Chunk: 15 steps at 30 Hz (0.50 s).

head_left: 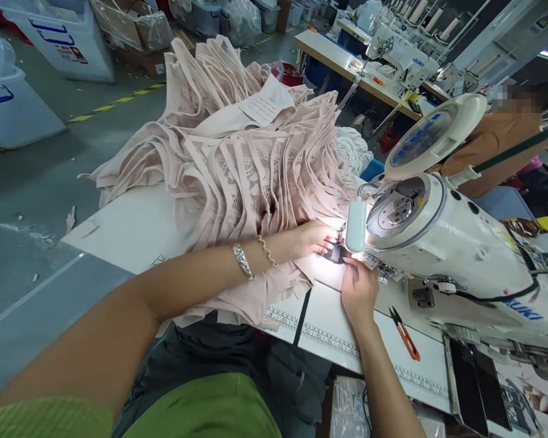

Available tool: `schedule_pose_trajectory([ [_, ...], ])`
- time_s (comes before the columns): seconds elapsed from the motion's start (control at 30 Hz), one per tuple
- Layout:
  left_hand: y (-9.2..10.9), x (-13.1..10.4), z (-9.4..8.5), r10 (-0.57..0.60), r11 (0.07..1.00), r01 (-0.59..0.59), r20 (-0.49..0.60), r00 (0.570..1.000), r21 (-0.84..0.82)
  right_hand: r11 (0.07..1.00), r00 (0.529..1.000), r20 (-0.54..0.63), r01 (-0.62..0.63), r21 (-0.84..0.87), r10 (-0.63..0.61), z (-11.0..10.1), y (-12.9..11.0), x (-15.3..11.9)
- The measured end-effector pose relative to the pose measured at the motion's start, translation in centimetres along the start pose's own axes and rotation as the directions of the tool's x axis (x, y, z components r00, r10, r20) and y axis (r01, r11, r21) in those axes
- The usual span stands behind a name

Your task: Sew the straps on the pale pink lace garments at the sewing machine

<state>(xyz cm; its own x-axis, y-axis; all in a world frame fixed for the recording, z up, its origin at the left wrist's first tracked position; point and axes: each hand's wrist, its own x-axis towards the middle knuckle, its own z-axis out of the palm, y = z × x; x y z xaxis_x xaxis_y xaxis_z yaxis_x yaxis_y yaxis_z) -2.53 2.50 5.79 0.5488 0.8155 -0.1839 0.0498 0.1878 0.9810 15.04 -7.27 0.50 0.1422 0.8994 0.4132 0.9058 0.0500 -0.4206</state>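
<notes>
Under the lamp of a white sewing machine [475, 243], both of my hands work close to the needle area. My left hand [317, 237], with bracelets at the wrist, has its fingers bent onto a pale pink garment piece [274, 292] just left of the presser foot. Thumb and fingers of my right hand [360, 289] are curled together at the garment's edge, on the near side of the foot. The needle itself is hidden behind the lamp [356, 225] and the fingers. A large stack of pale pink lace-trimmed garments [237, 170] lies just beyond my left arm.
Orange-handled thread snips [405, 334] lie on the table right of my right forearm. A printed ruler [329, 340] runs along the table's front edge. A paper slip [269, 106] rests on the stack. Plastic bins [64, 42] stand on the floor; another person [497, 140] sits beyond the machine.
</notes>
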Motion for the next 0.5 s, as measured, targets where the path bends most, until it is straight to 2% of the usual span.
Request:
schedule_pose_trajectory([
  [0.1, -0.4, 0.8, -0.1, -0.073, 0.985, 0.082, 0.061, 0.995, -0.149, 0.995, 0.994, -0.038, -0.097, 0.031, 0.098, -0.1, 0.2, 0.0],
  [0.23, -0.8, 1.4, 0.1, -0.133, 0.954, 0.153, 0.094, 0.987, -0.258, 0.993, 0.992, -0.06, -0.107, 0.055, 0.111, 0.0, 0.5, 0.3],
  [0.37, -0.9, 1.1, 0.2, -0.124, 0.94, 0.159, 0.133, 0.983, -0.3, 0.994, 0.994, -0.059, -0.092, 0.052, 0.095, 0.0, 0.5, 0.4],
  [0.5, -1.1, 0.6, -0.5, -0.079, 0.933, 0.142, 0.197, 0.977, -0.331, 0.995, 0.996, -0.034, -0.075, 0.064, 0.078, -0.2, 0.3, 0.4],
])
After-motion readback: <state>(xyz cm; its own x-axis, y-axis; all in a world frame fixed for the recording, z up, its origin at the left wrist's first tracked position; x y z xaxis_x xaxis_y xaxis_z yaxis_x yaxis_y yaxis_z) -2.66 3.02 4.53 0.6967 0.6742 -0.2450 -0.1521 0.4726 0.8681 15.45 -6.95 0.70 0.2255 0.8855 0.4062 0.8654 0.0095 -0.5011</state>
